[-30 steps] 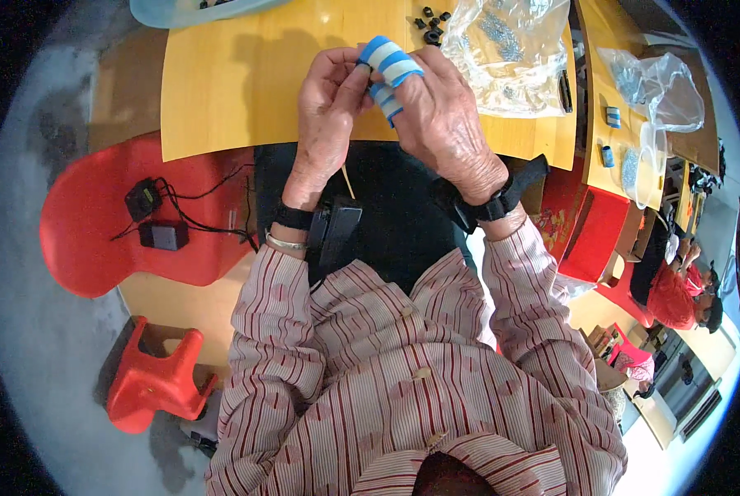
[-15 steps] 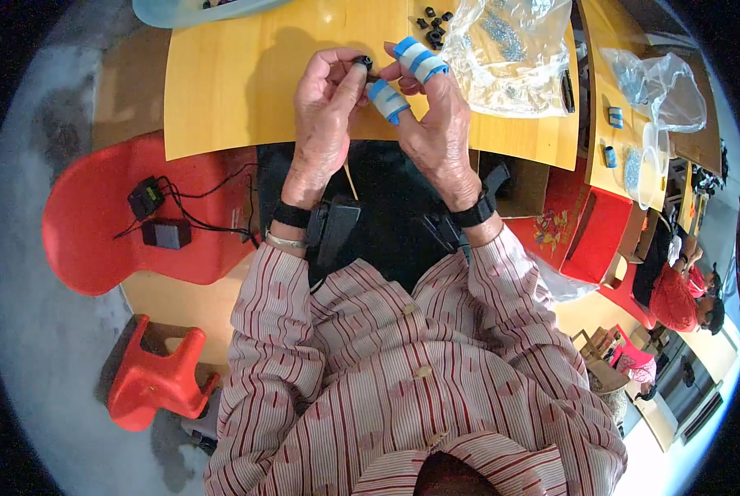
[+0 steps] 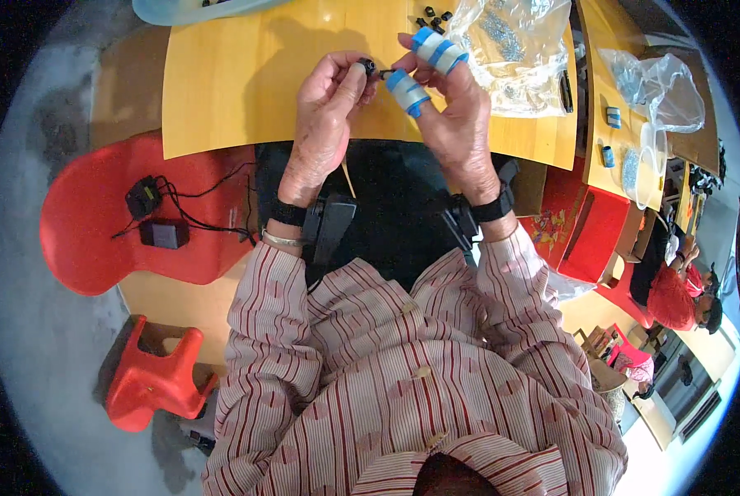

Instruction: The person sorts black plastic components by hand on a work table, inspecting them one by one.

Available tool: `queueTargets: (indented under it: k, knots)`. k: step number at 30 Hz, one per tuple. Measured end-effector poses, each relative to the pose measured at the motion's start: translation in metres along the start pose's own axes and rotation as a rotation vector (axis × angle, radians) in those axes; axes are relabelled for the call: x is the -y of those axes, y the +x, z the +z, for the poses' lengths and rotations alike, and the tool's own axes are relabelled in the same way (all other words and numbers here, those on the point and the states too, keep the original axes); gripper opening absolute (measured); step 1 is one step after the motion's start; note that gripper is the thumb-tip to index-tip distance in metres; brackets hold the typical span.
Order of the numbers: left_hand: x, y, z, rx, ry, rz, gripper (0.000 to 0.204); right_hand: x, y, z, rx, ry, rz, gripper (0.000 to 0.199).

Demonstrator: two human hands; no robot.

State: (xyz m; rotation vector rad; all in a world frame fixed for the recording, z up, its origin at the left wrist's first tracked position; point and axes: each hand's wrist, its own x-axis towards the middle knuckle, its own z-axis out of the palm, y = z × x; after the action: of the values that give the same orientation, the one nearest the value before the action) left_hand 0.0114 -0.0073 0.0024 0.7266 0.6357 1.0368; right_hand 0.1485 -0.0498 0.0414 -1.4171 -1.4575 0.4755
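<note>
Yellow wooden tabletop [image 3: 246,74] fills the upper middle of the head view and serves as the landmark for all positions. Above its near edge, the left hand [image 3: 324,116] pinches a small black cylindrical part [image 3: 367,64] between thumb and forefinger tip, the remaining fingers curled loosely. Just right of that part, the right hand [image 3: 456,116] meets it with thumb and forefinger brought close; whether these tips grip the part or a thin pin beside it cannot be told. Two fingers of the right hand carry blue-and-white tape wraps [image 3: 407,91], and the wrapped middle finger is raised away from the pinch. Both wrists wear black bands with attached black devices [image 3: 328,227]. Toward the far edge of the tabletop lie several loose black parts [image 3: 434,16], and beside them, on the right portion, a crumpled clear plastic bag [image 3: 518,41] holding small metal pieces. Left of the tabletop and lower, a red chair seat [image 3: 97,223] bears two small black boxes joined by cables [image 3: 159,215]. Below that seat stands a red stool [image 3: 155,380]. The person's striped sleeves [image 3: 271,331] enter from the lower edge.
</note>
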Motion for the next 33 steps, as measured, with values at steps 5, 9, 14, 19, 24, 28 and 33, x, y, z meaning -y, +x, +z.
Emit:
queueTargets:
  k: [5,9,14,19,24,28,33]
  knots:
    - [-0.001,0.000,-0.003,0.019,0.040,-0.016,0.016,-0.004,0.009,-0.012,0.096,0.009,0.005,0.043]
    - [0.001,0.001,-0.001,0.044,0.073,0.001,0.017,-0.006,0.011,-0.016,0.163,-0.042,-0.028,0.043]
    - [0.000,0.001,-0.003,0.082,0.129,0.020,0.017,-0.007,0.012,-0.017,0.186,-0.097,-0.047,0.045]
    - [0.001,0.001,-0.003,0.087,0.146,0.029,0.018,-0.004,0.012,-0.016,0.169,-0.128,-0.085,0.045]
    - [0.001,0.002,-0.003,0.093,0.150,0.026,0.018,-0.002,0.014,-0.016,0.153,-0.183,-0.108,0.044]
    - [0.002,0.002,-0.003,0.091,0.152,0.026,0.018,-0.001,0.015,-0.016,0.162,-0.210,-0.135,0.045]
    - [0.003,0.002,-0.003,0.101,0.167,0.038,0.017,0.000,0.014,-0.016,0.146,-0.198,-0.099,0.044]
